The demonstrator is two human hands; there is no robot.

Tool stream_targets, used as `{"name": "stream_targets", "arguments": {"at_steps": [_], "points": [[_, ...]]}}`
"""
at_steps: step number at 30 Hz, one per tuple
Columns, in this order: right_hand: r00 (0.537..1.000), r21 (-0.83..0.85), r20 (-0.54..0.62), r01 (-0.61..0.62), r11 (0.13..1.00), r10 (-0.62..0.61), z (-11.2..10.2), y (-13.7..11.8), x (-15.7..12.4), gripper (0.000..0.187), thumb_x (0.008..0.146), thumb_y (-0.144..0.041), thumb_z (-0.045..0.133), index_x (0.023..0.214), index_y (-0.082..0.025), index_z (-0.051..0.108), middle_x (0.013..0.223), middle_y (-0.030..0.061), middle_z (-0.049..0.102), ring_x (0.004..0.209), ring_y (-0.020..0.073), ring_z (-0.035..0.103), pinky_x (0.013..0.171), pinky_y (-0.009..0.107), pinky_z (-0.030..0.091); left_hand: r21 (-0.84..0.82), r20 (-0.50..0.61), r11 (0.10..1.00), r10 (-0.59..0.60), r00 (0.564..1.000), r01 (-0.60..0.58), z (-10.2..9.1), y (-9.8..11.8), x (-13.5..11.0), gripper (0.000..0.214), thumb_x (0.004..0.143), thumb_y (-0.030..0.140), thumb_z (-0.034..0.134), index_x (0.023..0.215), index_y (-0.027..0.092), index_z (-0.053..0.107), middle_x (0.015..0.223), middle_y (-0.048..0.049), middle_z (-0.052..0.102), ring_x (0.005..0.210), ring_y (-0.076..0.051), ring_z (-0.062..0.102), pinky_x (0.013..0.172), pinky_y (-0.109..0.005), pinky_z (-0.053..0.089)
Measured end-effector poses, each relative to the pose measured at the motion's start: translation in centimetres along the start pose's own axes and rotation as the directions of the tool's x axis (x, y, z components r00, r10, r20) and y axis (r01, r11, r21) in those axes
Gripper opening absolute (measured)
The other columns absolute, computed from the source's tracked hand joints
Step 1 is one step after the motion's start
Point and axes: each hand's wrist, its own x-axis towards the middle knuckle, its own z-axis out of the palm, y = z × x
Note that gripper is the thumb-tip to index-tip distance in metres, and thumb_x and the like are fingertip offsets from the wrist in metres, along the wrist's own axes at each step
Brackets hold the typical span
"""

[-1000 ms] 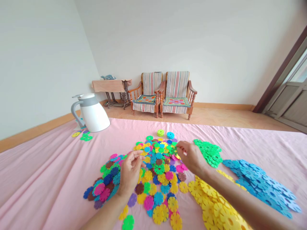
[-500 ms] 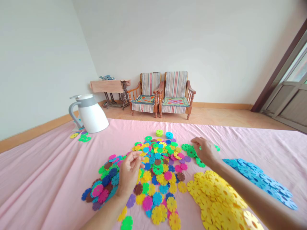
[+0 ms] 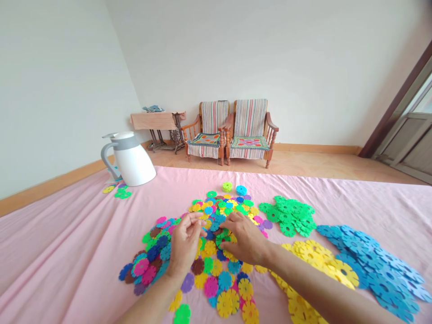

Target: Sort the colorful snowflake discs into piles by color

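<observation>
A mixed pile of notched plastic discs (image 3: 211, 281) in many colours spreads over the pink cloth in front of me. My left hand (image 3: 187, 238) hovers over the pile's left part, fingers curled toward the thumb; whatever they hold, if anything, is hidden. Over the middle of the pile my right hand (image 3: 245, 236) reaches down, thumb and fingers apart around a green disc (image 3: 222, 237). To the right lie single-colour heaps: green discs (image 3: 292, 216), yellow discs (image 3: 312, 256), partly covered by my right forearm, and blue discs (image 3: 378, 261).
A white and grey jug (image 3: 135, 162) stands at the left, with a few loose discs (image 3: 122, 192) beside it. Small lime (image 3: 227, 186) and blue (image 3: 240, 190) stacked pieces sit behind the pile. Beyond the cloth stand two wooden armchairs (image 3: 250, 121) and a cloth-covered sewing table (image 3: 153, 120).
My right hand has moved left from the green heap to the middle of the mixed pile, uncovering the green heap. My left hand has stayed nearly in place. The view has shifted slightly.
</observation>
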Motion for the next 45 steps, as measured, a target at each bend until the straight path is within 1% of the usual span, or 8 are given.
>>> {"name": "stream_targets", "arguments": {"at_steps": [7, 10, 18, 22, 29, 35, 38, 45], "points": [[1.000, -0.017, -0.027, 0.011, 1.000, -0.011, 0.6, -1.0, -0.1, 0.015, 0.078, -0.014, 0.060, 0.088, -0.022, 0.068, 0.090, 0.0051, 0.065, 0.091, 0.0195, 0.058, 0.080, 0.029, 0.040, 0.003, -0.011, 1.000, 0.002, 1.000, -0.002, 0.0, 0.5, 0.0, 0.031, 0.076, 0.038, 0.054, 0.095, 0.013, 0.058, 0.075, -0.0041, 0.066, 0.055, -0.016, 0.062, 0.059, -0.029, 0.051], [0.997, -0.011, -0.077, 0.014, 1.000, -0.014, 0.3, -0.8, -0.3, 0.018, 0.082, -0.011, 0.054, 0.085, -0.022, 0.068, 0.085, 0.0040, 0.066, 0.087, 0.0181, 0.059, 0.078, 0.029, 0.039, 0.005, -0.017, 1.000, 0.009, 1.000, -0.009, 0.0, 0.5, 0.0, 0.031, 0.076, 0.039, 0.055, 0.094, 0.013, 0.058, 0.074, -0.0043, 0.066, 0.055, -0.016, 0.062, 0.058, -0.029, 0.051], [0.965, 0.054, -0.237, -0.104, 0.993, 0.114, -3.1, 3.6, -1.4, 0.019, 0.082, -0.010, 0.049, 0.079, -0.018, 0.066, 0.075, 0.0016, 0.067, 0.069, 0.0136, 0.059, 0.066, 0.025, 0.043, -0.013, -0.010, 1.000, 0.004, 1.000, -0.004, 0.0, 0.1, 0.2, 0.032, 0.074, 0.037, 0.057, 0.094, 0.013, 0.059, 0.075, -0.0044, 0.067, 0.055, -0.016, 0.062, 0.059, -0.029, 0.050], [0.978, 0.044, -0.192, -0.076, 0.996, 0.083, -2.7, 3.5, -1.7, 0.016, 0.082, -0.014, 0.053, 0.081, -0.019, 0.068, 0.080, 0.0025, 0.068, 0.076, 0.0150, 0.061, 0.071, 0.026, 0.044, 0.001, -0.011, 1.000, 0.027, 1.000, -0.027, 0.0, -0.1, 0.2, 0.029, 0.075, 0.037, 0.057, 0.093, 0.014, 0.060, 0.074, -0.0030, 0.067, 0.055, -0.016, 0.062, 0.058, -0.028, 0.049], [0.999, -0.015, -0.045, 0.002, 1.000, -0.003, 0.1, -0.5, -0.4, 0.014, 0.077, -0.028, 0.066, 0.089, -0.024, 0.071, 0.090, 0.0037, 0.066, 0.092, 0.0187, 0.058, 0.080, 0.028, 0.042, 0.007, -0.001, 1.000, 0.024, 1.000, -0.024, -0.1, 0.1, 0.1, 0.027, 0.076, 0.035, 0.056, 0.093, 0.015, 0.059, 0.074, -0.0026, 0.067, 0.055, -0.016, 0.062, 0.060, -0.028, 0.050], [1.000, -0.117, 0.019, 0.017, 0.993, -0.015, 0.4, -0.8, -0.5, 0.018, 0.088, -0.022, 0.052, 0.085, -0.023, 0.070, 0.084, 0.0044, 0.065, 0.087, 0.0188, 0.058, 0.082, 0.031, 0.038, 0.011, -0.002, 1.000, 0.006, 1.000, -0.006, 0.0, 0.3, 0.0, 0.029, 0.075, 0.036, 0.056, 0.093, 0.014, 0.059, 0.074, -0.0037, 0.067, 0.054, -0.017, 0.063, 0.059, -0.029, 0.050], [1.000, -0.155, 0.028, 0.013, 0.988, -0.008, 0.3, -0.8, -0.9, 0.027, 0.092, -0.019, 0.043, 0.084, -0.020, 0.068, 0.081, 0.0057, 0.064, 0.083, 0.0182, 0.057, 0.080, 0.031, 0.038, 0.017, 0.000, 1.000, 0.005, 1.000, -0.005, 0.0, 0.2, 0.1, 0.028, 0.076, 0.035, 0.056, 0.094, 0.014, 0.059, 0.075, -0.0036, 0.068, 0.055, -0.017, 0.063, 0.060, -0.029, 0.050], [1.000, -0.157, -0.001, -0.030, 0.987, 0.030, 0.1, -1.1, -1.0, 0.020, 0.082, -0.036, 0.061, 0.093, -0.020, 0.067, 0.094, 0.0066, 0.063, 0.092, 0.0201, 0.055, 0.081, 0.030, 0.040, 0.019, 0.010, 0.999, 0.034, 0.999, -0.034, -0.1, -0.3, 0.2, 0.027, 0.079, 0.035, 0.055, 0.095, 0.014, 0.059, 0.075, -0.0028, 0.067, 0.057, -0.016, 0.062, 0.061, -0.028, 0.050]]}}
